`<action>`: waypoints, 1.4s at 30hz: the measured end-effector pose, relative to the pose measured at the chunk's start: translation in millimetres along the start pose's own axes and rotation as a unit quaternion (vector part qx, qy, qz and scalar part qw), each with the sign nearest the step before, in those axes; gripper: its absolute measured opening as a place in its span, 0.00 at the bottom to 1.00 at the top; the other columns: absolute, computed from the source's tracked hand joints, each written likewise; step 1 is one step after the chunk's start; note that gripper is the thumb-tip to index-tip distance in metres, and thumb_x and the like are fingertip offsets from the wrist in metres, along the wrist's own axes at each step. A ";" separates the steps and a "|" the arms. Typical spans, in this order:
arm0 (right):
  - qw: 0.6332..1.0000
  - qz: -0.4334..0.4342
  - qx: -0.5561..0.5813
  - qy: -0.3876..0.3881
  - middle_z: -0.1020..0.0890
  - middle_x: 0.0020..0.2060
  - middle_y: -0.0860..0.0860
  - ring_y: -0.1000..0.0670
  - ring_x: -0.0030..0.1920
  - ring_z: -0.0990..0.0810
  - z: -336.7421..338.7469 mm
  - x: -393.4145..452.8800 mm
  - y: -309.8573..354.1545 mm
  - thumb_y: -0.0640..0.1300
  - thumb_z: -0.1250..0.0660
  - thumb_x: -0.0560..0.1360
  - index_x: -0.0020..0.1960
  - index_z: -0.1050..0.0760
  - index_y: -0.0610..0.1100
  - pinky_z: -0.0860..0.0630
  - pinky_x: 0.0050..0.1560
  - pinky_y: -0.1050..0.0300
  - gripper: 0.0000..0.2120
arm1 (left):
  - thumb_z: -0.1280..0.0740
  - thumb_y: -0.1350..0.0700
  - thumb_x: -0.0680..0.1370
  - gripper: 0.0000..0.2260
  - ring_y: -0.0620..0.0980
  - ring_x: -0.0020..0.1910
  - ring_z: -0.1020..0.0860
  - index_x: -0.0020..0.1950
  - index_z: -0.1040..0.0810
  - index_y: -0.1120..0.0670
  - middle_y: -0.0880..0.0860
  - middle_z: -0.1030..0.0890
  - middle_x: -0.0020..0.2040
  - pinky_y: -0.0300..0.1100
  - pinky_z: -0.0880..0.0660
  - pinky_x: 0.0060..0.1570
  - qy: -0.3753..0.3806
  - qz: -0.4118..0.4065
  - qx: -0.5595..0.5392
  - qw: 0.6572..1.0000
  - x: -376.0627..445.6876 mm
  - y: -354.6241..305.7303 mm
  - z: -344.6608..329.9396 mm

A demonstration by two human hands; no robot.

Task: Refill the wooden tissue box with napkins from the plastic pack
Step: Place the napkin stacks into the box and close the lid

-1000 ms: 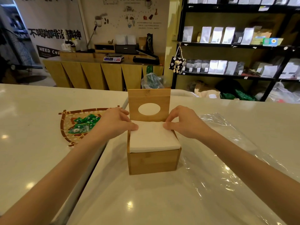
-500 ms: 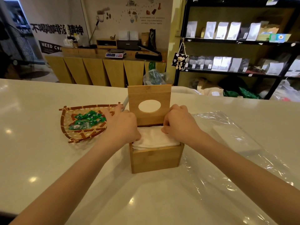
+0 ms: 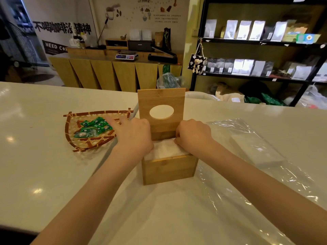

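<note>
My left hand and right hand press down, fingers curled, on the napkins inside the open box, lid upright. I should push evenly at both sides until the stack sits below the rim. The pack lies right of the box.

I see my two hands, one wooden box, one basket, one plastic wrap and many green candies.
</note>
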State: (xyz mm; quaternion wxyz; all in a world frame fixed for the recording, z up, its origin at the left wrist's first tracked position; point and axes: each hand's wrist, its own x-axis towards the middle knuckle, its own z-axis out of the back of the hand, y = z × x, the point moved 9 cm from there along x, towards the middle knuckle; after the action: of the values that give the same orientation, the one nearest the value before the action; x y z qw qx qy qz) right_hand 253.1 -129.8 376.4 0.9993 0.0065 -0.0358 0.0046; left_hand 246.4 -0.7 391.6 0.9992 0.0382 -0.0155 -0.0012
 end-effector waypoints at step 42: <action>0.943 0.119 0.292 0.105 0.18 0.51 0.56 0.59 0.47 0.20 51.0 -46.2 -61.2 0.48 0.35 0.74 0.55 0.22 0.52 0.24 0.51 0.63 0.11 | 0.37 0.47 0.76 0.16 0.45 0.51 0.23 0.62 0.24 0.49 0.47 0.19 0.56 0.39 0.24 0.53 0.066 -0.421 -0.114 0.897 -54.2 -108.0 39.5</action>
State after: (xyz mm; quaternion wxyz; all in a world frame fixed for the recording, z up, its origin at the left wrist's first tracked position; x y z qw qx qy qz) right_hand 203.9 -192.1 423.2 0.9439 0.2927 0.0722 0.1347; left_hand 190.8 -111.2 421.0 0.9015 -0.0729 0.0683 -0.4212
